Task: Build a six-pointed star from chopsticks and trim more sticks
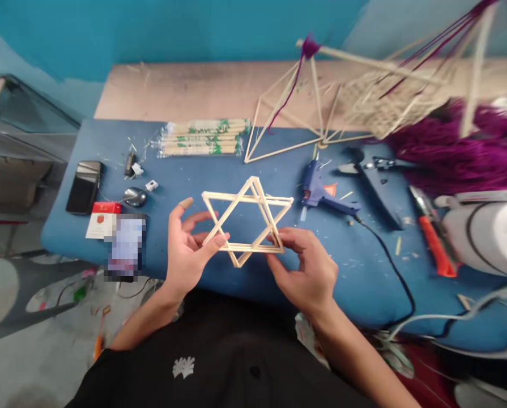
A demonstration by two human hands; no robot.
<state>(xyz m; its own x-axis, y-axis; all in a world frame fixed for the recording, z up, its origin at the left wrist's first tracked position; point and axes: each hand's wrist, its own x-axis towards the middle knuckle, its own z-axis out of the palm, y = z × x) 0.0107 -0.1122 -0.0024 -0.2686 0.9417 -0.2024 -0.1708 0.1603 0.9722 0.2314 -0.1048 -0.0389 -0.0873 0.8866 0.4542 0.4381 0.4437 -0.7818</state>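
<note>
A six-pointed star frame (pixel 238 246) of thin wooden sticks is held up over the blue table top, close to my body. My left hand (pixel 187 246) grips its lower left corner between thumb and fingers; the index finger points upward with a tan wrap near its tip. At the lower right corner, my right hand (pixel 306 266) pinches the sticks between thumb and fingertips. A blue glue gun (pixel 315 184) lies on the table just beyond my right hand. Behind the star are bundled wooden sticks in clear wrappers (pixel 206 137).
A larger stick frame (pixel 278 154) with purple yarn (pixel 461 144) stands at the back right. Cutters (pixel 376 187), a red-handled knife (pixel 438 243) and a white roll-like object (pixel 486 235) lie right. Phones (pixel 84 187), a mouse (pixel 135 197) and a red-white box (pixel 102 220) sit left.
</note>
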